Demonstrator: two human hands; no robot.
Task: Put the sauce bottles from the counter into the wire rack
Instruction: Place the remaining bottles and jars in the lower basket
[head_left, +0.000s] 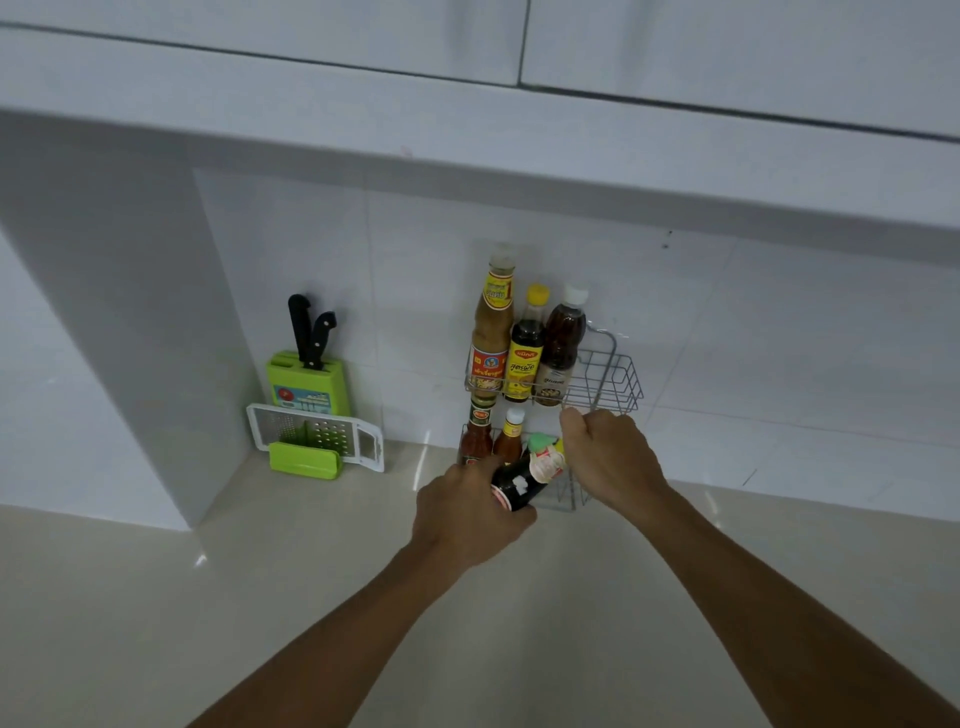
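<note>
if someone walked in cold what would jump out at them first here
Probably the two hands meeting at the wire rack on the white tiled wall: the left hand holds a dark sauce bottle tilted toward the lower tier, while the right hand is closed by the rack's front edge. Next, the three tall bottles standing in the upper tier, then the bright green knife block in the counter's left corner.
</note>
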